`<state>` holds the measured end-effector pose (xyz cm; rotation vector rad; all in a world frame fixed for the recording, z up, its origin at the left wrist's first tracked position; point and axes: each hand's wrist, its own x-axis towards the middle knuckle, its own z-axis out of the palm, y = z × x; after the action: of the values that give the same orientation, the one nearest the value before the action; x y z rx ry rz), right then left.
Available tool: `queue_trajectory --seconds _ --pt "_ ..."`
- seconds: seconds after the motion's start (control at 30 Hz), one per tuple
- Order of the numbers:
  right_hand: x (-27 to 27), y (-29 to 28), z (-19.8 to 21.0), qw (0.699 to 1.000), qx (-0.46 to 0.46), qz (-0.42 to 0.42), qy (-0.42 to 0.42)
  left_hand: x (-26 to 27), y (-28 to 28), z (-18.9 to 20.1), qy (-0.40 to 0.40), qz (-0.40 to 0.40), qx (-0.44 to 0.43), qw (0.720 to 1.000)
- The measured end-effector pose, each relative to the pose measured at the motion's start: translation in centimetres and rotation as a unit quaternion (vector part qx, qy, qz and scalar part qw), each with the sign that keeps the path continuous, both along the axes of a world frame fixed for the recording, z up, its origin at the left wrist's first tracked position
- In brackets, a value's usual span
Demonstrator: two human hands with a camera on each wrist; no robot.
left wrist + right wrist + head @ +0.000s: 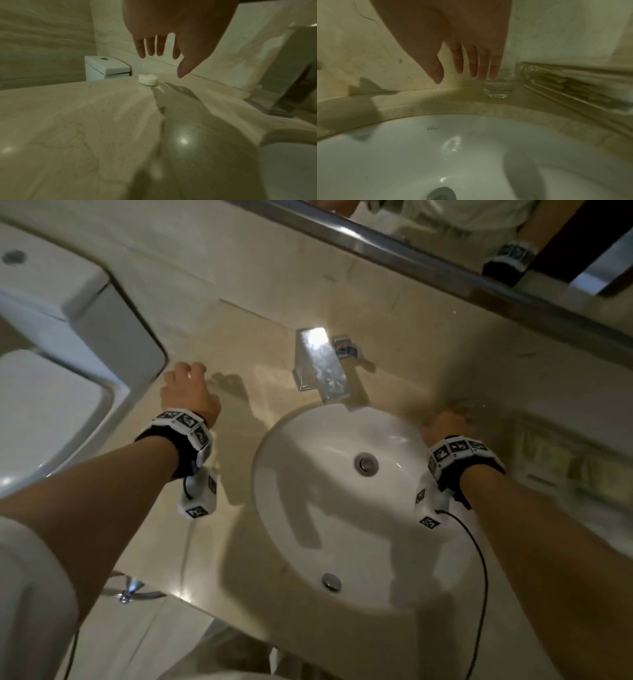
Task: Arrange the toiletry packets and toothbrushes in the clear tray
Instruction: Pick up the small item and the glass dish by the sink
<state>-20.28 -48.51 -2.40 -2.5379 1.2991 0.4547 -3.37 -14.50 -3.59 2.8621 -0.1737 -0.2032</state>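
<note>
Bare and straight, the fingers (483, 63) of our right hand (445, 422) hang released, tips at the rim of a glass (498, 86) just left of the clear tray (565, 93) holding packets (556, 81). Our left hand (188, 395) hovers slack, grasping nothing, over the counter (68, 121) near a white soap (147, 80), left of the tap (320, 364) and sink (308, 508).

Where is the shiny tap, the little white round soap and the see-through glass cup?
Shiny metal tap (320, 361), head view, top of spout.
Small white round soap (147, 80), left wrist view, side.
Clear glass cup (498, 88), right wrist view, base.
</note>
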Motion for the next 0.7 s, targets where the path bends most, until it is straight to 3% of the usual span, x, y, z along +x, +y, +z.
queue_trajectory --seconds 0.23,0.37,0.53,0.7 --pt "0.7 0.0 -0.5 0.998 -0.033 -0.051 -0.005 3.2 1.2 -2.6 0.111 0.029 0.048 0.992" --pt "0.5 -0.2 -1.1 0.998 -0.043 -0.055 -0.007 4.0 1.6 -3.2 0.103 0.005 0.091 0.990" --pt "0.0 -0.2 -1.3 0.997 -0.056 -0.057 -0.006 3.8 0.6 -2.4 0.132 0.019 0.044 0.990" --pt "-0.7 -0.5 -0.8 0.998 -0.045 -0.036 -0.014 3.4 -1.8 -1.1 0.124 -0.031 -0.008 0.992"
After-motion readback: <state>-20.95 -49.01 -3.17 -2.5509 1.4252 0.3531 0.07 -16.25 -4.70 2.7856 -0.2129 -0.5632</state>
